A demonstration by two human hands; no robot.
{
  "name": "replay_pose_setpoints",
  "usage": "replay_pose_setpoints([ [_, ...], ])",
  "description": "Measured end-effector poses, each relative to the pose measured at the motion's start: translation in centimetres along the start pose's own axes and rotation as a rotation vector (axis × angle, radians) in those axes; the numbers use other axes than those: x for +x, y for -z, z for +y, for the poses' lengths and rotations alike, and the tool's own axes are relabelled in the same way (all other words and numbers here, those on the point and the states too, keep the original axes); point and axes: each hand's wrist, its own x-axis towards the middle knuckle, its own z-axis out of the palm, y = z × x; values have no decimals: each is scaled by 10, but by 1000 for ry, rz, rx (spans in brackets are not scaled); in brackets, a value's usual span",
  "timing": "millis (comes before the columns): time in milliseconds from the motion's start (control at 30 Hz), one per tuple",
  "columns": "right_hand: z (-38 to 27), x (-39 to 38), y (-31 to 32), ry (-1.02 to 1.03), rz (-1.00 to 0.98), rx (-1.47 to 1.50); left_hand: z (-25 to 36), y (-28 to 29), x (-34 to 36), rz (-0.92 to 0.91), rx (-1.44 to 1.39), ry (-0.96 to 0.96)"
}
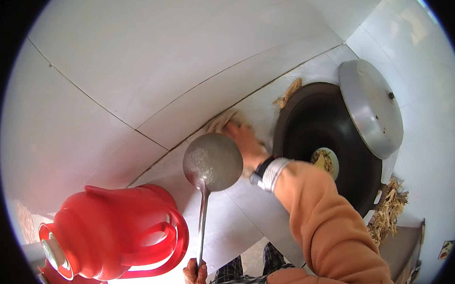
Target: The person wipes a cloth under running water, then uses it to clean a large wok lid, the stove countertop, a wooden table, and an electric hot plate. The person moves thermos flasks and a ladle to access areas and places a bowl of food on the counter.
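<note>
My left hand [195, 275], low in the view, is wrapped round the handle end of a long metal ladle [213, 162]. The ladle stands up and away from me, its round bowl raised over the pale tiled counter. Beyond that bowl, my right hand [245, 144] is stretched to the counter's back edge by the wall. It grips and presses a light beige cloth [225, 121] against the tiles; motion smears the fingers and the cloth. A dark band and a pale cuff circle the right wrist.
At right, a big dark wok [309, 120] is set in the counter, with a bowl [324, 163] of food inside. A silver lid [373, 108] leans on its rim. Dry straw [390, 205] lies beside it, a brown cloth-like scrap [289, 92] behind. Red thermos flasks [112, 228] stand left.
</note>
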Motion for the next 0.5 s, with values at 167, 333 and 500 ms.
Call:
replay_pose_setpoints([
  [167,-96,-135,33,46,-296,946,20,-23,15,-43,141,-125],
  [333,-79,-158,93,-72,-715,1106,20,-43,35,-33,182,-171],
  [500,32,-73,192,-664,-111,1923,9,-58,45,18,176,-183],
])
